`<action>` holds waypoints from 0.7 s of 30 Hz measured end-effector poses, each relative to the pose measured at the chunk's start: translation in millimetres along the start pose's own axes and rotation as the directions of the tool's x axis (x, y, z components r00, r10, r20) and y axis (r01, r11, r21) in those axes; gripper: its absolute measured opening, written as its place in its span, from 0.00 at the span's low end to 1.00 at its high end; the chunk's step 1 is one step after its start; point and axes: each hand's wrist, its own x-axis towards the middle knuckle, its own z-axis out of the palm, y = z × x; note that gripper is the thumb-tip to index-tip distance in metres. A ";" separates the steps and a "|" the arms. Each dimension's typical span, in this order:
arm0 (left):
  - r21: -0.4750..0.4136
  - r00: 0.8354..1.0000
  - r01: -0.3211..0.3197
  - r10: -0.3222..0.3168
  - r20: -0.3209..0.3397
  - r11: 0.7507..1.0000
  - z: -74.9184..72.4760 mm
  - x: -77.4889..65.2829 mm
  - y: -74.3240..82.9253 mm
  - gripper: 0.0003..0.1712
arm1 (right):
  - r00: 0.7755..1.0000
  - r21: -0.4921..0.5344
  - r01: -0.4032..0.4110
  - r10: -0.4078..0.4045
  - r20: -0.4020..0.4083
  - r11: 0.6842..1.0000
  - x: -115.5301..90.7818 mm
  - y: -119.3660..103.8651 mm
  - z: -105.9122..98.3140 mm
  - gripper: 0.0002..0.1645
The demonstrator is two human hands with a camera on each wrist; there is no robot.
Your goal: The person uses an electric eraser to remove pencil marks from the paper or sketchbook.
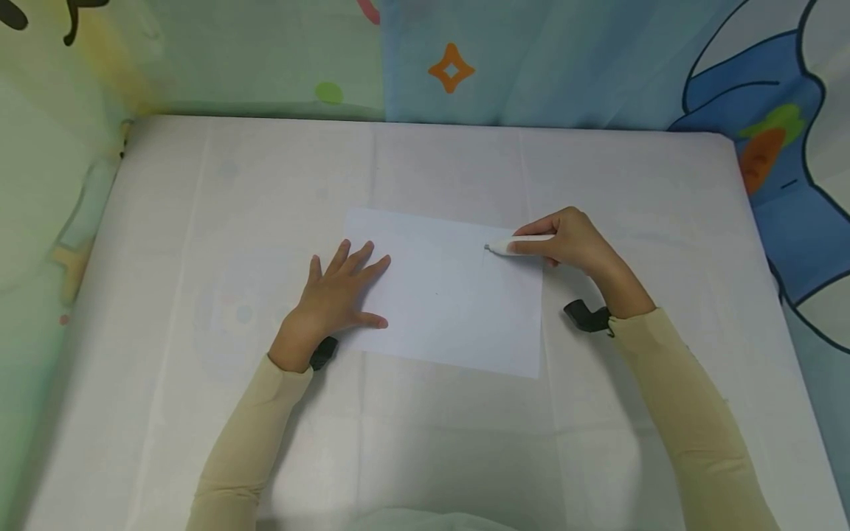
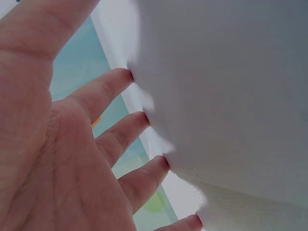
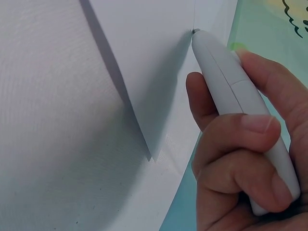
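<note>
Head view: A white sheet of paper [image 1: 438, 295] lies slightly askew near the middle of the covered desk [image 1: 265, 169], between the person's two hands.
Left hand: The left hand [image 1: 332, 302] lies spread across the sheet's left edge, its fingers extended and grasping nothing; judged to be placed there to steady the paper.
Right hand: The right hand [image 1: 574, 240] is at the sheet's right edge, its fingers wrapped around a white pen-shaped tool [image 3: 216, 67].
Hold: The grip sits behind the tapered nose, presumably to guide the tip while leaving it unobstructed.
Tool position: Inclined over the sheet's far right portion, tip apparently in contact with the paper.
Tool appearance: Smooth, thick-bodied, with a visible seam and a small grey tip.
Sheet appearance: Plain white; a thin line [image 3: 194, 14] meets the tip, drawn or cut not determinable.
Near corner: Two points show side by side in the right wrist view; possibly two layers, unconfirmed.
</note>
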 end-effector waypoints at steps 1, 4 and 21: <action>0.000 1.000 0.000 0.000 0.000 1.000 0.1 0.1 0.1 0.54 | 1.000 0.000 -0.001 0.001 -0.001 1.000 0.1 0.1 0.1 0.30; -0.002 1.000 -0.001 0.001 -0.001 1.000 0.3 0.1 0.2 0.54 | 1.000 0.002 -0.004 0.004 -0.004 1.000 0.5 0.6 0.2 0.30; 0.002 1.000 0.006 -0.006 0.011 1.000 -0.3 0.0 -0.5 0.54 | 1.000 0.000 0.004 -0.004 -0.005 1.000 0.6 0.6 1.3 0.30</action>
